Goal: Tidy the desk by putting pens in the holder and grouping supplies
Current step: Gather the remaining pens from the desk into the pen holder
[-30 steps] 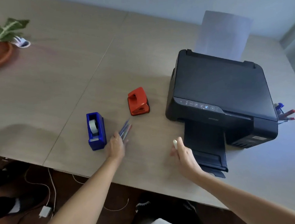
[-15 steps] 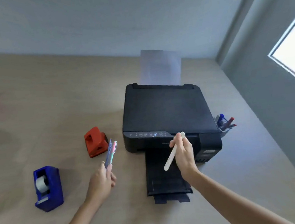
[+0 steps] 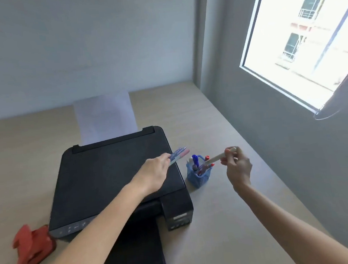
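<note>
Pens are in both hands, and the blue mesh holder point(image 3: 198, 175) stands on the worktop point(image 3: 229, 221) between them, just beside the right edge of the black printer point(image 3: 109, 175). The right hand point(image 3: 238, 166) is the nearer one: its grip is pinched shut on a white pen point(image 3: 215, 159) near the pen's upper end. That pen's long axis slopes down and to the left from the fingers, with its lower tip at the holder's rim, among the red and blue pens already standing inside. Whether the tip has crossed the rim cannot be told. The holder's opening lies below and left of this grip, so I judge the coming move to be a short slide along the pen's own axis, then a release.

The left hand point(image 3: 153, 173) hovers above the printer lid, its grip closed on a small bundle of pens point(image 3: 178, 154), bluish and pink. These point up and right, away from the fingers, their far ends above and left of the holder. They would need tipping downward before they could drop in. The holder looks fairly crowded, so a pen could catch on its neighbours.
</note>
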Available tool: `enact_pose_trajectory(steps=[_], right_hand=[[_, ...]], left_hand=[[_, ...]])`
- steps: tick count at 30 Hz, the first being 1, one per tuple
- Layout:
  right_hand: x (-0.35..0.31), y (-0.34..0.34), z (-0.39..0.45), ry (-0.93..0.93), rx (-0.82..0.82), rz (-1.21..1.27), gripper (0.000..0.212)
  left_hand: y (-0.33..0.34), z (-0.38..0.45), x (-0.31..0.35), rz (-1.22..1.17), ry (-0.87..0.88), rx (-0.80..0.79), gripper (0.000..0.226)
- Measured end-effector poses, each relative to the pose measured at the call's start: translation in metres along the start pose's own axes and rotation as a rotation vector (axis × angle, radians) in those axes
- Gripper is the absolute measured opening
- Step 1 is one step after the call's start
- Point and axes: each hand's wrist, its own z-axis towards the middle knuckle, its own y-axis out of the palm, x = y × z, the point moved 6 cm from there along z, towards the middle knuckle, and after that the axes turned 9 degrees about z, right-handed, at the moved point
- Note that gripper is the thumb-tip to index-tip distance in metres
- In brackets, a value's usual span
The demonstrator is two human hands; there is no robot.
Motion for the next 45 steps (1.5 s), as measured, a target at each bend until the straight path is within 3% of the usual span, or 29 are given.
enact_pose_trajectory(steps=[10, 17, 22, 25, 28, 31, 34, 38, 45], right_hand=[[0.062, 0.031, 0.048, -0.085, -0.310, -0.282, 0.012], [0.089, 0.039, 0.046, -0.118, -0.385, -0.343, 0.015], [0.099, 0.037, 0.045, -0.060, -0.378, -0.267, 0.019], [0.108, 0.031, 0.046, 0.001, -0.322, -0.204, 0.024], [0.121, 0.026, 0.049, 0.078, -0.330, -0.231, 0.030], [0.134, 0.030, 0.055, 0.130, -0.468, -0.302, 0.041], [0.138, 0.038, 0.055, 0.146, -0.597, -0.343, 0.033], [0.136, 0.047, 0.062, 0.114, -0.612, -0.376, 0.023], [0.120, 0.074, 0.091, 0.100, -0.582, -0.403, 0.027]], left_hand=[[0.080, 0.143, 0.058, 0.470, -0.003, -0.270, 0.016], [0.106, 0.173, 0.077, 0.642, 0.089, -0.194, 0.016], [0.122, 0.174, 0.073, 0.599, 0.077, -0.165, 0.036], [0.117, 0.164, 0.070, 0.294, -0.074, 0.024, 0.039], [0.115, 0.135, 0.069, -0.292, -0.324, 0.284, 0.040], [0.156, 0.098, 0.057, -0.859, -0.722, 0.339, 0.050], [0.197, 0.078, 0.047, -1.251, -1.067, 0.317, 0.059], [0.210, 0.094, 0.052, -1.646, -1.082, 0.247, 0.058], [0.190, 0.135, 0.043, -1.644, -1.091, 0.292, 0.060]])
